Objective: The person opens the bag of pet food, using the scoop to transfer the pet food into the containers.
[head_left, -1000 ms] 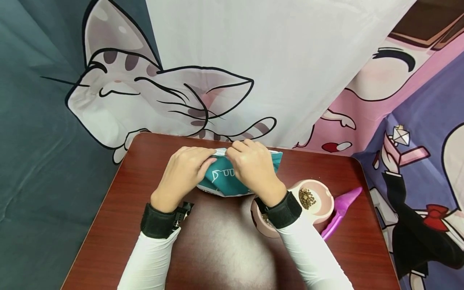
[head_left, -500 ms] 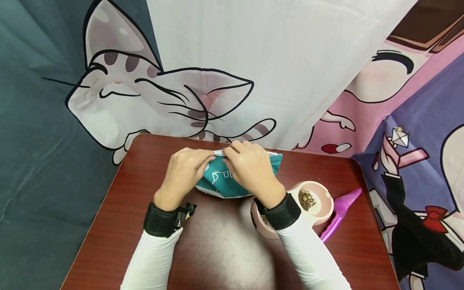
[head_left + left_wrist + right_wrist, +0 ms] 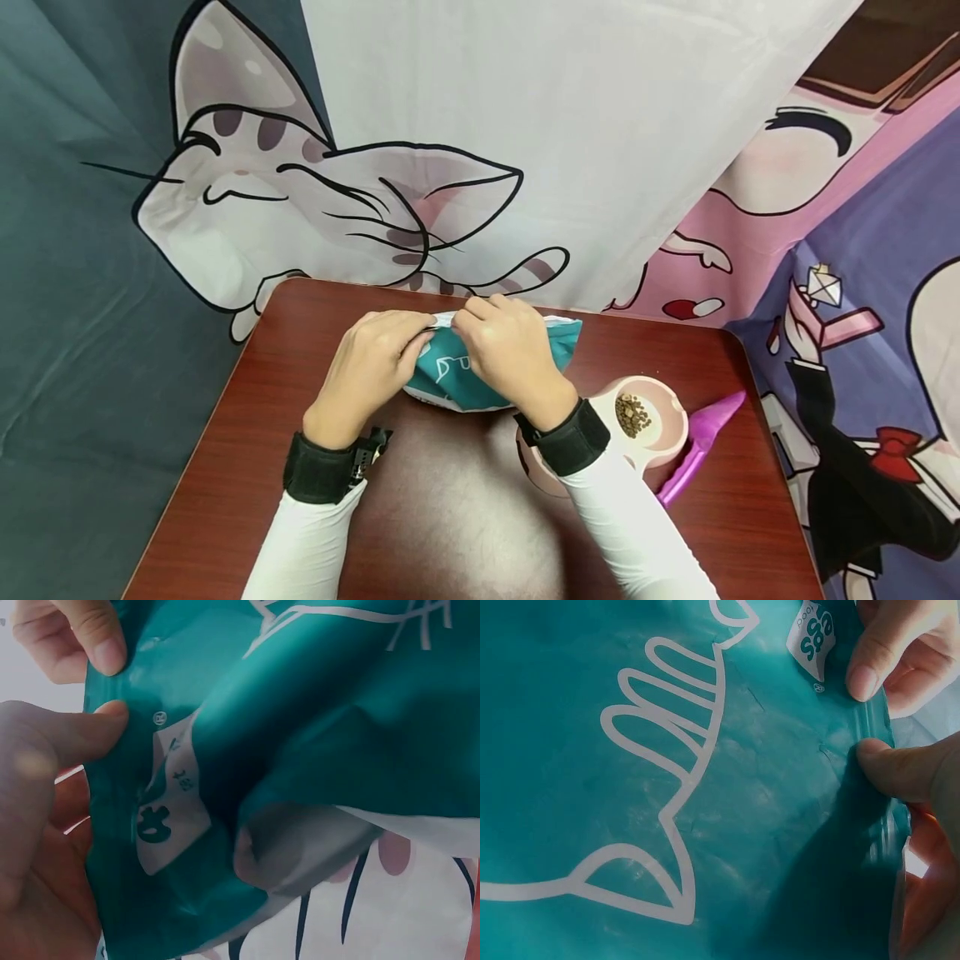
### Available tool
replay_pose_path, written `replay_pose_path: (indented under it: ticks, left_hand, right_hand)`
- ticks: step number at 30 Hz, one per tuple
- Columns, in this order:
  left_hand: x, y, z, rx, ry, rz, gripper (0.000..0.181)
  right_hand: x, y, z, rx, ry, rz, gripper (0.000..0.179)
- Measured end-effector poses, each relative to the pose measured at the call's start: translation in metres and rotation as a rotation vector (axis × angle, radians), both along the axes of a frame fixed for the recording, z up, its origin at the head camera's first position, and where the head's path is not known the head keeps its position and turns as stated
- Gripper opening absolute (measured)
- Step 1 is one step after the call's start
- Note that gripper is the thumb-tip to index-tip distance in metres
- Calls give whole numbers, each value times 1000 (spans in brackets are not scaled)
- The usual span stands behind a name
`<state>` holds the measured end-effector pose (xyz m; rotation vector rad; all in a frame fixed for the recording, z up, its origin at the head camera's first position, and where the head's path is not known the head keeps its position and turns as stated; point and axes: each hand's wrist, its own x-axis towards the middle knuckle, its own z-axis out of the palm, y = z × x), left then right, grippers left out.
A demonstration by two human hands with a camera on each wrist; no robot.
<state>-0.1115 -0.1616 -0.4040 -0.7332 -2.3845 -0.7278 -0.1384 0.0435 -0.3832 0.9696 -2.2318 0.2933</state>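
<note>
A teal pet food bag with white line drawings stands near the back of the table. My left hand pinches its top edge towards the left corner, thumb on the near face and fingers behind. Close beside it, my right hand pinches the same edge near the middle. In the right wrist view, ridged zip-seal lines run along that edge under the thumb. The left wrist view shows the bag's side folding inward below a pale printed label. What lies inside the bag is hidden.
To the right, a pink double pet bowl holds brown kibble; my right forearm covers part of it. Beside the bowl lies a purple scoop. A cartoon-printed cloth hangs behind the brown table.
My right hand has slid a little to the left along the bag's top edge. The left hand has shifted slightly left too. Bowl and scoop stay put.
</note>
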Motion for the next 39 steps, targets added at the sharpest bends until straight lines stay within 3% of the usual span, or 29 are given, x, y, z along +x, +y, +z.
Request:
replay_pose_path:
  ticks: [11,17,25,27,32,36,39]
  left_hand:
    - [-5,-3,-4,28,25,9,12]
    - [-7,-4,-3,20,23,4,14]
    - [-4,-13,-3,59,-56,20,21]
    - [-4,-14,-3,73,-58,22,20]
    - [-4,-14,-3,67,-35,22,17]
    - [-2,-14,-3,61,-35,25,20]
    - [1,-17,-5,54,-43,39,24]
  right_hand:
    - [3,-3,2,57,-60,-43,12]
    - [0,-14,0,65,-23,-46,14]
    - [-1,-17,-1,24,-16,-49,29]
    - [-1,-17,-1,29,-26,-46,30]
    - [0,-19,0,35,-26,-44,12]
    - [0,-25,-1,33,12,-52,13]
    - [0,-28,-2,20,36,-45,25]
